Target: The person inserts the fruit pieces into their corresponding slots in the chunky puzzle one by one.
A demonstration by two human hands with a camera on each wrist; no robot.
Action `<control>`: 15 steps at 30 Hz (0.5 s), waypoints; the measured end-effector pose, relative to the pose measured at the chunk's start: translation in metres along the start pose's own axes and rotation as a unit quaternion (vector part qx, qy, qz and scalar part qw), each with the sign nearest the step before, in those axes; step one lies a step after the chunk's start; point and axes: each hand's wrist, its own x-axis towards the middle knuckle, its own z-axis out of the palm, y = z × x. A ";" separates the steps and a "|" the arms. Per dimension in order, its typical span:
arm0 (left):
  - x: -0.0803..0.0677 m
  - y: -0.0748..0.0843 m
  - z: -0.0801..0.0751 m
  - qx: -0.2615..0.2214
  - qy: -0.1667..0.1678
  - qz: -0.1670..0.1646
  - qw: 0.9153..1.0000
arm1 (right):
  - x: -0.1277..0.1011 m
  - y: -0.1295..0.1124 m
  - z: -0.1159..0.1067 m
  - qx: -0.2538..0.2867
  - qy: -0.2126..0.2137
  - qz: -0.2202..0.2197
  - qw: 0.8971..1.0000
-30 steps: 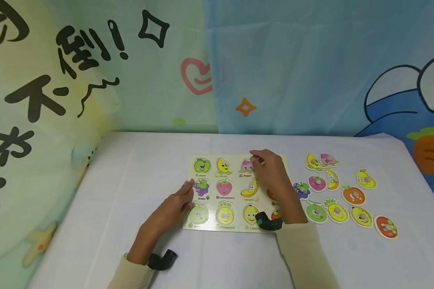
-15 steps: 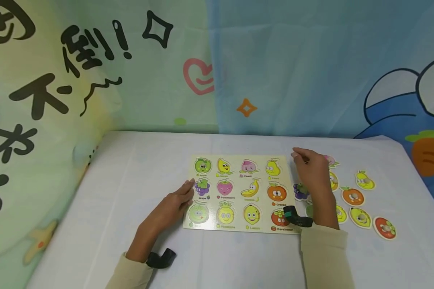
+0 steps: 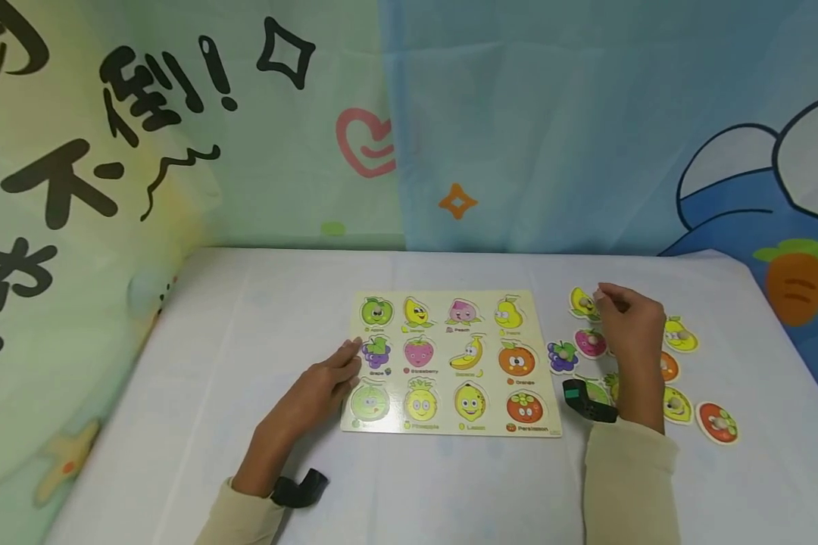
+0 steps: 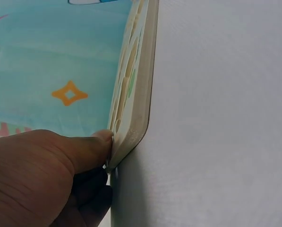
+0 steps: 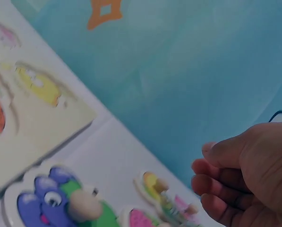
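A fruit puzzle board (image 3: pixel 545 363) with labelled fruit pictures lies on the table. My left hand (image 3: pixel 323 390) rests at its left edge; in the left wrist view the thumb (image 4: pixel 91 149) touches the board's edge and the other fingers are bent below it. Right of the board, my right hand (image 3: pixel 630 322) is over the loose knobbed fruit pieces. Its fingers (image 5: pixel 209 184) are loosely bent with nothing between them. Close by are the mango piece (image 3: pixel 582 304), the strawberry piece (image 3: pixel 591 343) and the peach piece (image 5: pixel 187 206), which the hand hides in the head view.
A grape piece (image 3: pixel 562 356) lies beside the board's right edge. Farther right are a pear piece (image 3: pixel 682 334), a lemon piece (image 3: pixel 677 405) and a persimmon piece (image 3: pixel 718 423). A printed curtain (image 3: pixel 552 136) hangs behind the white table (image 3: pixel 409 492).
My right hand has moved right, from above the board's peach picture, past its right edge, to the loose pieces. My left hand has stayed at the board's left edge.
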 end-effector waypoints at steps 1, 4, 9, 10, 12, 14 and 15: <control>0.000 0.000 0.000 0.000 -0.001 -0.001 1.000 | 0.001 0.002 0.001 0.001 -0.002 0.002 1.000; 0.000 -0.001 0.000 0.000 -0.003 -0.002 1.000 | 0.006 0.009 0.006 -0.005 -0.014 0.008 1.000; 0.001 0.000 0.001 0.003 -0.006 -0.004 1.000 | 0.012 0.016 0.013 -0.032 -0.038 0.013 0.999; 0.001 0.000 0.001 0.003 -0.007 -0.005 1.000 | 0.013 0.016 0.015 -0.038 -0.042 0.012 0.998; 0.001 0.000 0.000 0.002 -0.007 -0.007 1.000 | 0.013 0.015 0.017 -0.052 -0.048 0.003 0.997; 0.001 0.001 0.000 0.001 -0.007 -0.010 1.000 | 0.013 0.013 0.018 -0.060 -0.046 -0.006 0.997; 0.001 0.001 0.000 0.000 -0.007 -0.011 1.000 | 0.013 0.012 0.019 -0.059 -0.044 -0.005 0.997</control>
